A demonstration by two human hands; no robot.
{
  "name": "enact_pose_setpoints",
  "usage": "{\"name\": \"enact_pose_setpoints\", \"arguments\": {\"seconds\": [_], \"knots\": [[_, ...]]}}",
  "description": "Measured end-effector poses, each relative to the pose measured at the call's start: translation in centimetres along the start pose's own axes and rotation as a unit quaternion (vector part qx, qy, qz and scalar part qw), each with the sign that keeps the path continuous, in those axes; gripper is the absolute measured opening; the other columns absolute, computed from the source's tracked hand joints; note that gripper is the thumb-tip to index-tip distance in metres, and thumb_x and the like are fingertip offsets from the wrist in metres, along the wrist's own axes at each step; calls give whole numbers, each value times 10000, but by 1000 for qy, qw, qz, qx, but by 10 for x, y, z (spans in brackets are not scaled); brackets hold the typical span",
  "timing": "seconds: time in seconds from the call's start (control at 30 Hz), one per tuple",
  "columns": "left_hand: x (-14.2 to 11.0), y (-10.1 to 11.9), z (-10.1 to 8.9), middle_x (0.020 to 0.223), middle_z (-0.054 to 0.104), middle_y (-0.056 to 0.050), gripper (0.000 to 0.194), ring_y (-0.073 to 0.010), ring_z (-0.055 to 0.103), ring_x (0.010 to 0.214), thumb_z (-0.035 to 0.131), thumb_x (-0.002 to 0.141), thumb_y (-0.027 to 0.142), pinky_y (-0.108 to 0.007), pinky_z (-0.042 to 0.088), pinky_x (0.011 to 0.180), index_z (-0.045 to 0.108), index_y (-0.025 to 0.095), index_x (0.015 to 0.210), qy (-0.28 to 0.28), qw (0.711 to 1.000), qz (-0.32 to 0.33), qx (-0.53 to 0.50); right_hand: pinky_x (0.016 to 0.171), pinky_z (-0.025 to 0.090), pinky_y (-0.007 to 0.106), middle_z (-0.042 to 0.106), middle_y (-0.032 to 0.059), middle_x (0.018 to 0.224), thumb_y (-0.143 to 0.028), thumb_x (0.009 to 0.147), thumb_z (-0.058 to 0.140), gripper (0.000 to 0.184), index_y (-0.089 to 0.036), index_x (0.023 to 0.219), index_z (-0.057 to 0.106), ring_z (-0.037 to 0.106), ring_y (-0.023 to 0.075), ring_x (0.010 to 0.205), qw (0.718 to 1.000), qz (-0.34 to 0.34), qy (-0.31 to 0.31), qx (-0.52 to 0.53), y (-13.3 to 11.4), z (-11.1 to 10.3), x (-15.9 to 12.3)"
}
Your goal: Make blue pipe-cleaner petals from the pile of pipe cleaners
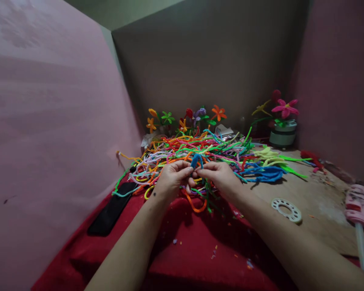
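Observation:
A blue pipe cleaner (195,160), bent into a narrow loop, stands up between my two hands in the middle of the view. My left hand (173,176) pinches its left side between thumb and fingers. From the right, my right hand (220,174) is closed on its other side, fingertips almost meeting those of the left. Behind and beneath both hands spreads a big tangled heap of pipe cleaners (176,147) in many colours. An orange pipe cleaner (197,209) curls below my hands, and part of the heap there is hidden by my fingers.
A black phone (111,214) lies at left on the red cloth (182,250). Pipe-cleaner flowers (219,112) stand at the back, with a potted pink flower (285,108) at right. On the brown board (321,202) are a ring-shaped piece (286,210) and a pink glue gun (362,214).

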State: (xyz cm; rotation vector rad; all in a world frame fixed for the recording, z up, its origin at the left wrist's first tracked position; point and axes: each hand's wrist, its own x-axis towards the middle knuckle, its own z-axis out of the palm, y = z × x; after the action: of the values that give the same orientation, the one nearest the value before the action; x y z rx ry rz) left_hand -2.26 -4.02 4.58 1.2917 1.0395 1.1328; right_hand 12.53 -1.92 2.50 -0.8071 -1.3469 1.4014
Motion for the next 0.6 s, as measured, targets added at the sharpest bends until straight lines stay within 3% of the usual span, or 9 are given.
{"name": "enact_pose_setpoints", "arguments": {"seconds": [0.07, 0.13, 0.3, 0.4, 0.6], "knots": [[-1, 3, -2, 503, 592, 20, 177, -80, 517, 362, 633, 714, 272, -174, 428, 356, 571, 121, 782, 26, 999, 8, 25, 460, 335, 214, 546, -24, 478, -286, 627, 666, 196, -129, 532, 597, 461, 83, 459, 997, -12, -4, -79, 1, 0, 0], [-1, 5, -4, 511, 594, 18, 181, -83, 526, 386, 643, 696, 261, -176, 433, 364, 583, 115, 786, 41, 998, 17, 46, 429, 318, 215, 523, -27, 456, -304, 666, 634, 221, -131, 537, 585, 437, 78, 419, 996, -15, -15, -91, 2, 1, -1], [-3, 9, -3, 524, 594, 17, 152, -82, 532, 415, 632, 685, 224, -187, 455, 405, 588, 115, 781, 46, 996, 40, 65, 481, 441, 242, 617, -8, 593, -326, 658, 679, 202, -161, 713, 576, 540, 104, 465, 995, -18, -9, 97, -1, 6, -3], [-4, 11, 0, 570, 609, 11, 122, -74, 528, 410, 613, 687, 189, -171, 429, 376, 581, 117, 779, 58, 995, 34, 74, 508, 462, 239, 624, -12, 602, -300, 653, 703, 205, -166, 711, 559, 554, 99, 480, 987, -38, 4, 159, -5, 7, -4], [-6, 12, 3, 500, 579, 37, 76, -71, 502, 334, 560, 711, 149, -167, 411, 337, 574, 129, 783, 51, 995, 16, 79, 550, 470, 246, 627, -11, 632, -286, 708, 669, 164, -166, 727, 560, 575, 105, 515, 989, -106, 71, 69, -6, 8, -5]]}}
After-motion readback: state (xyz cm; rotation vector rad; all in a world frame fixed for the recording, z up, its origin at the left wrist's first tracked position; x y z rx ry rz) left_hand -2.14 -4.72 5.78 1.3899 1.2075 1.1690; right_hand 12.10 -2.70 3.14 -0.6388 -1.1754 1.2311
